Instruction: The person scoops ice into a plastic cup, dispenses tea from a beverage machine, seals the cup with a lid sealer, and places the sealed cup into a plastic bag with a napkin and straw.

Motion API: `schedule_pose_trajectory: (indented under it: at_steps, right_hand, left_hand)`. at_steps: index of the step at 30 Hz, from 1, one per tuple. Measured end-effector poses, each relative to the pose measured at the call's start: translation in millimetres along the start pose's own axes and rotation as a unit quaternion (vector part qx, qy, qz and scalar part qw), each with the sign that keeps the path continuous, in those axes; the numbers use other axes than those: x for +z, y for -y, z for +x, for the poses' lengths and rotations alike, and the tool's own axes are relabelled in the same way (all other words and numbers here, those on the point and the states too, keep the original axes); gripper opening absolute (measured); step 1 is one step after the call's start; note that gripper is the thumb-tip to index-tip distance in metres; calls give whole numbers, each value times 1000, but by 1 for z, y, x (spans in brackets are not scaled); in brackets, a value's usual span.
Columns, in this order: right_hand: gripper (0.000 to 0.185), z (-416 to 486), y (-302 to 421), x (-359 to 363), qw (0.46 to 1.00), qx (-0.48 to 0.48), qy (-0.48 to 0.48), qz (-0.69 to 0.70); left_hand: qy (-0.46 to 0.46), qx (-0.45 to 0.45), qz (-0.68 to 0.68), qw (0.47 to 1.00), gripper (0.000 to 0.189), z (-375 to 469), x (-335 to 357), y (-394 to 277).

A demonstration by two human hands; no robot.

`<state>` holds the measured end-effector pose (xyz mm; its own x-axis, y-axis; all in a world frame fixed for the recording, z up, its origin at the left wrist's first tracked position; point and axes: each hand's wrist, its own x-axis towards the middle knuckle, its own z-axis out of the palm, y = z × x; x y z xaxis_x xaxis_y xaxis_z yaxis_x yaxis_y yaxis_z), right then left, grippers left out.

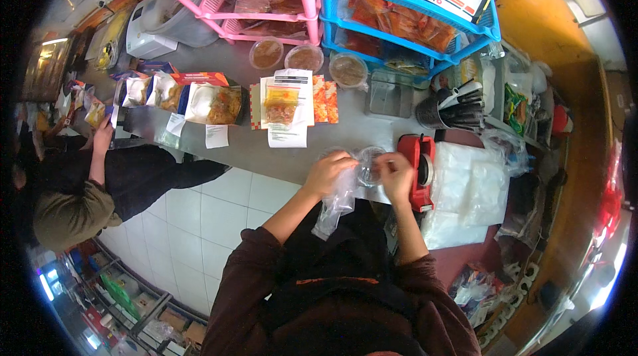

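My left hand (330, 175) grips a crumpled clear plastic sleeve (336, 206) that hangs down past the counter's front edge. Beside it, a round clear plastic lid or cup (369, 169) lies at the counter edge, between my two hands. My right hand (398, 176) is blurred at the right side of that round piece, fingers curled; whether it holds anything is not clear. Just right of it stands a red tape dispenser (422, 171) with a roll of tape. A stack of clear plastic bags (466, 196) lies beyond the dispenser.
Behind are filled tubs (304, 59), a clear container (390, 94), a black utensil cup (432, 111), pink (239, 17) and blue racks (408, 24). Leftward sit a receipt with sachets (288, 134), open food boxes (214, 106) and a co-worker's hand (103, 134).
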<state>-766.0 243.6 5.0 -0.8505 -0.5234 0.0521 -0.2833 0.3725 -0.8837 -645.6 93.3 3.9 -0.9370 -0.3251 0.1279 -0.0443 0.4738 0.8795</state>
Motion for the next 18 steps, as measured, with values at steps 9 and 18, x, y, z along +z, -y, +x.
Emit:
schedule_pose_trajectory:
  at_steps: [9,18]
  right_hand:
    - [12,13,13,-15,922,-183,271,-206]
    - [16,22,23,-11,870,-322,254,-275]
  left_hand:
    - [48,-27,57,997,31,6,-6,-13]
    - [54,0,28,998,22,11,-5,6]
